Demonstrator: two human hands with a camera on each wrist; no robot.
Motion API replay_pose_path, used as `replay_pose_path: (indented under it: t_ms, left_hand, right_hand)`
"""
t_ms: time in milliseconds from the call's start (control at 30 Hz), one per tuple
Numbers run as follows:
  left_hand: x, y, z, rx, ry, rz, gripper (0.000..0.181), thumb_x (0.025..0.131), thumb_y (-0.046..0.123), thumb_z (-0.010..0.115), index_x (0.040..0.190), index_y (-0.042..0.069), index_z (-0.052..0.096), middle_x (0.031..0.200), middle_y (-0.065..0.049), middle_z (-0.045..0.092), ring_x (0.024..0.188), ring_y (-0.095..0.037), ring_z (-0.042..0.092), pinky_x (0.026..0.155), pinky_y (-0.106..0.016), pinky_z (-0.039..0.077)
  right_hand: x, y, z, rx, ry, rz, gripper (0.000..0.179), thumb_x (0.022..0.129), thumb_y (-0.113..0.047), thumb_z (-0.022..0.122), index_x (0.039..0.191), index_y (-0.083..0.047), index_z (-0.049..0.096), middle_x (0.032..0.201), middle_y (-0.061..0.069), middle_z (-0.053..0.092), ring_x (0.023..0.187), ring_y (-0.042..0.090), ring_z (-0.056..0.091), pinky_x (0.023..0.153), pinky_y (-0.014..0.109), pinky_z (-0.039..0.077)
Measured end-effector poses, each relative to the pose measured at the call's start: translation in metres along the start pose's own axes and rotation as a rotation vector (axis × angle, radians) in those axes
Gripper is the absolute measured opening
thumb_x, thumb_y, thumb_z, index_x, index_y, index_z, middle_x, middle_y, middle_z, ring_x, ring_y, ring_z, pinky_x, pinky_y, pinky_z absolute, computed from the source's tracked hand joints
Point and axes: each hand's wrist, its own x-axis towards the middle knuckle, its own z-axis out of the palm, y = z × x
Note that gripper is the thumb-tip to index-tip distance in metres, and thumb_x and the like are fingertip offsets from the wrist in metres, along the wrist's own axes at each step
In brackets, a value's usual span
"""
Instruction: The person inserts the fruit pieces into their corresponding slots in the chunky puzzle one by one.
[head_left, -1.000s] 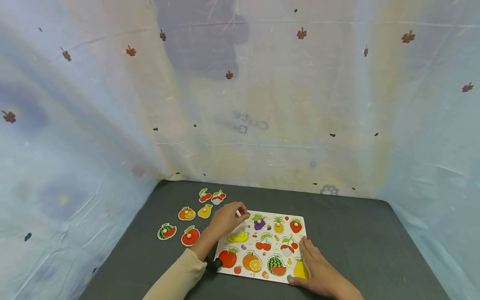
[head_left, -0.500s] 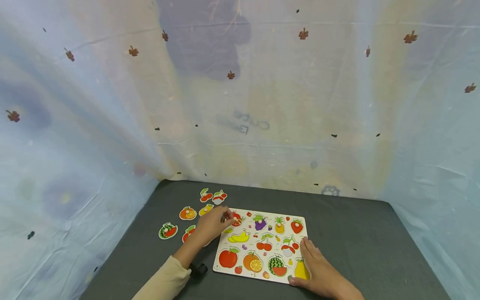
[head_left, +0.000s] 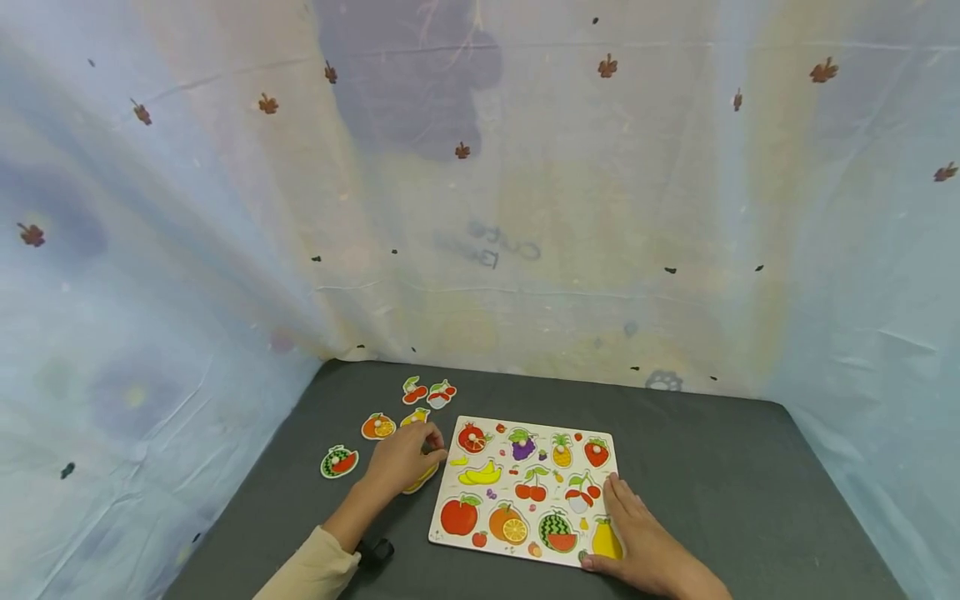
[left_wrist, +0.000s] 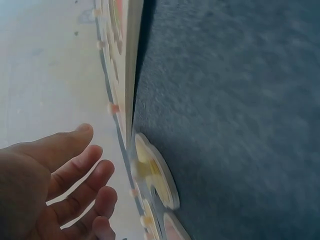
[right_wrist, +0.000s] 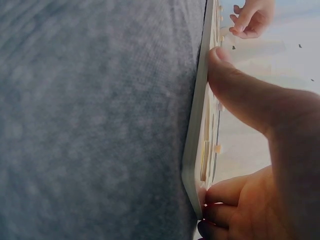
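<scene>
A white fruit puzzle board [head_left: 498, 498] lies on the dark table. Its top row has knobbed pieces seated: pomegranate [head_left: 472, 438], grapes [head_left: 522, 445], pineapple [head_left: 562, 451] and strawberry [head_left: 596, 452]. My left hand [head_left: 405, 458] is left of the board, over a yellow puzzle piece [head_left: 422, 480] that it partly hides. In the left wrist view its fingers [left_wrist: 85, 192] are loosely bent and apart, holding nothing, above a knobbed yellow piece [left_wrist: 157, 172]. My right hand [head_left: 643, 542] rests on the board's near right corner, thumb at the near edge, fingers along the right side.
Left of the board lie loose knobbed pieces: cherries [head_left: 414, 390], a red-and-white fruit [head_left: 441, 394], an orange [head_left: 378, 427], a pear [head_left: 415, 417] and a watermelon [head_left: 340, 462]. A patterned curtain [head_left: 525, 208] stands behind the table.
My left hand has drawn back from the board's upper left corner to the left and nearer, uncovering the seated pomegranate piece. The right hand keeps its place on the board.
</scene>
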Motion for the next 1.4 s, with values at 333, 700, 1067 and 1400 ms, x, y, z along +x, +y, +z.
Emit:
replay_pose_path:
  t_ms: [333,700,1067,1400]
  left_hand:
    - [-0.016,-0.012,-0.005,0.076,0.007,-0.012,0.024,0.088,0.034,0.091,0.092,0.023,0.07,0.09,0.006,0.063,0.081,-0.01,0.057,0.069,-0.035,0.051]
    - [-0.028,-0.015,-0.009,0.101,-0.023,-0.038,0.032,0.085,0.038,0.093,0.086,0.024,0.065,0.08,0.009,0.053,0.07,-0.007,0.045,0.063,-0.031,0.041]
    - [-0.029,-0.014,-0.014,0.073,-0.085,-0.076,0.032,0.087,0.034,0.092,0.083,0.025,0.062,0.076,0.009,0.051,0.066,-0.007,0.046,0.06,-0.03,0.039]
    - [-0.031,-0.018,-0.009,0.072,-0.076,-0.047,0.032,0.087,0.034,0.092,0.083,0.025,0.061,0.075,0.011,0.049,0.064,-0.006,0.045,0.059,-0.03,0.039]
  right_hand:
    - [0.002,0.005,0.001,0.01,-0.022,0.013,0.132,0.08,-0.072,0.083,0.168,0.003,0.021,0.177,0.025,0.015,0.162,0.046,0.017,0.126,0.067,0.019]
    - [0.002,0.004,0.0,0.007,-0.017,0.014,0.131,0.079,-0.071,0.084,0.168,0.003,0.022,0.176,0.024,0.016,0.162,0.046,0.018,0.126,0.067,0.018]
    - [0.001,0.002,-0.001,0.0,-0.013,0.007,0.13,0.08,-0.069,0.085,0.168,0.004,0.023,0.176,0.025,0.017,0.162,0.046,0.019,0.126,0.066,0.019]
    - [0.001,0.003,0.0,-0.007,-0.004,-0.002,0.129,0.08,-0.069,0.085,0.168,0.004,0.023,0.176,0.025,0.017,0.161,0.046,0.019,0.126,0.066,0.02]
